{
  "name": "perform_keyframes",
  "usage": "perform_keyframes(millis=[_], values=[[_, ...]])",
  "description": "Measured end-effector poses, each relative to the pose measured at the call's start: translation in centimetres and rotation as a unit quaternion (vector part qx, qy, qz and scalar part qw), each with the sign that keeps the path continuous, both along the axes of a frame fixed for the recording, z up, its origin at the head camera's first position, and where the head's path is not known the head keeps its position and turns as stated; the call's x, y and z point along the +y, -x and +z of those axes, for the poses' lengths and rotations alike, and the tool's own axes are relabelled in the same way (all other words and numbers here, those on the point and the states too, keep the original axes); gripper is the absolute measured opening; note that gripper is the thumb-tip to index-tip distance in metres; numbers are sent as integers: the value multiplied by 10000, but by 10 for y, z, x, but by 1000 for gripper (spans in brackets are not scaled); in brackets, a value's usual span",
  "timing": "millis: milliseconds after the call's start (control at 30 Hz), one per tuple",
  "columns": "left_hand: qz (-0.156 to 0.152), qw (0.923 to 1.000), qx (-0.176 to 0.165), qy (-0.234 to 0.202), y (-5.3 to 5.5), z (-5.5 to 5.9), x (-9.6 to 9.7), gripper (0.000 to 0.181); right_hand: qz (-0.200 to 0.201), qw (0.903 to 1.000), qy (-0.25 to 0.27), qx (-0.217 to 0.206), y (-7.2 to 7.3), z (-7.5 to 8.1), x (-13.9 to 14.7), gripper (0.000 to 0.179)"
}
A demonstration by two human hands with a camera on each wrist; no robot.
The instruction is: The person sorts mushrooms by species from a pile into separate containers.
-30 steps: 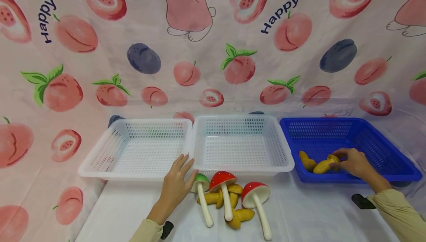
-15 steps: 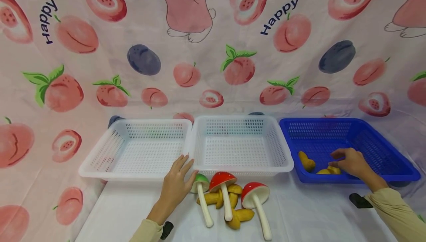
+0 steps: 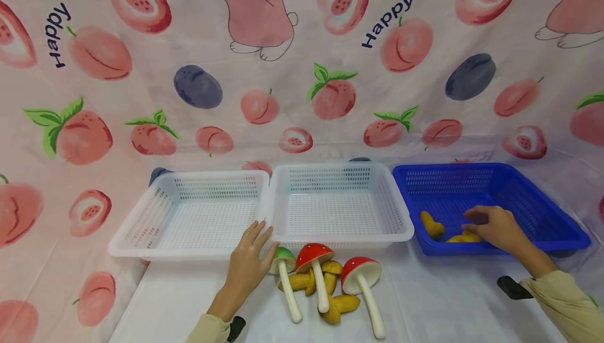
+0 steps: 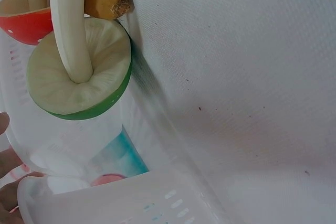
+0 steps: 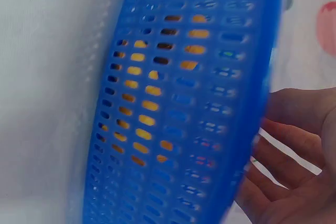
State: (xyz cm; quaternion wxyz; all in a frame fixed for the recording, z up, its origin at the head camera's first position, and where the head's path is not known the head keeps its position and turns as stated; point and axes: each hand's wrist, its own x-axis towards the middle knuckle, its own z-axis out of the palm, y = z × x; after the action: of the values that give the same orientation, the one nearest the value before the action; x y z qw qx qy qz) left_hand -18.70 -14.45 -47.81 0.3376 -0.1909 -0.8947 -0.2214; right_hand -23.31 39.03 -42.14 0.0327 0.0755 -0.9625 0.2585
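My left hand (image 3: 247, 261) lies with fingers extended at the adjoining front corners of the left white basket (image 3: 184, 253) and the middle white basket (image 3: 340, 240). Beside its thumb is a green-capped toy mushroom (image 3: 289, 293). My right hand (image 3: 499, 227) hovers inside the front of the blue basket (image 3: 528, 249), fingers loosely bent and holding nothing. Just below it lies a yellow-brown toy mushroom (image 3: 462, 237), with another yellow-brown mushroom (image 3: 431, 226) to its left. The right wrist view shows both partly through the slotted blue wall.
In front of the middle basket, a red-capped mushroom (image 3: 315, 255) lies over several yellow-brown mushrooms (image 3: 346, 303). A second red-capped mushroom (image 3: 373, 306) is to their right. Behind the baskets hangs a fruit-printed cloth (image 3: 292, 102). White cloth (image 3: 439, 301) covers the table.
My right hand has let go of a yellow-brown mushroom, which now lies low in the blue basket, and the fingers have parted from it. The left hand has stayed put. The head view shifted slightly.
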Motion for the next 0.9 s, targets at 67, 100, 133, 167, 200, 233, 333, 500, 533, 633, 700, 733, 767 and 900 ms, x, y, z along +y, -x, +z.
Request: perform_keyframes(millis=[67, 100, 133, 167, 200, 233, 333, 500, 533, 633, 700, 733, 767, 900], values=[[4, 10000, 24, -14, 0, 0, 0, 39, 39, 10000, -27, 81, -3, 4, -4, 36], [9, 10000, 33, -15, 0, -1, -1, 39, 69, 9999, -47, 146, -5, 6, -6, 36], [12, 10000, 39, -15, -1, 0, -1, 39, 94, 9997, -75, 217, -7, 7, -8, 36], [15, 10000, 45, -13, -1, 0, -1, 39, 123, 9995, -107, 283, -9, 9, -10, 36], [20, 10000, 50, -8, -1, -1, -1, 39, 147, 9992, -132, 356, -11, 11, -12, 36], [24, 10000, 53, -1, 0, -1, -1, 39, 174, 9989, -138, 421, -13, 13, -14, 35], [11, 10000, 36, 16, 0, -1, -1, 39, 231, 9980, -167, 564, -19, 17, -22, 32], [22, 10000, 12, 9, 0, -1, -2, 40, 331, 9969, -84, 707, -25, 24, -37, 31], [32, 10000, 11, 4, 0, -1, -2, 40, 356, 9966, -58, 741, -25, 25, -40, 31], [50, 10000, 9, 2, 1, -2, -3, 40, 466, 9957, 38, 795, -28, 30, -50, 29], [39, 10000, 17, 3, 1, -3, -3, 40, 548, 9952, 179, 795, -30, 32, -56, 28], [26, 10000, 26, -2, 1, -3, -3, 39, 586, 9948, 244, 797, -32, 33, -60, 28], [12, 10000, 32, -4, 1, -2, -3, 39, 633, 9944, 307, 789, -33, 34, -63, 27], [-24, 10000, 52, -36, 1, -2, -3, 38, 771, 9918, 512, 886, -40, 37, -76, 25]])
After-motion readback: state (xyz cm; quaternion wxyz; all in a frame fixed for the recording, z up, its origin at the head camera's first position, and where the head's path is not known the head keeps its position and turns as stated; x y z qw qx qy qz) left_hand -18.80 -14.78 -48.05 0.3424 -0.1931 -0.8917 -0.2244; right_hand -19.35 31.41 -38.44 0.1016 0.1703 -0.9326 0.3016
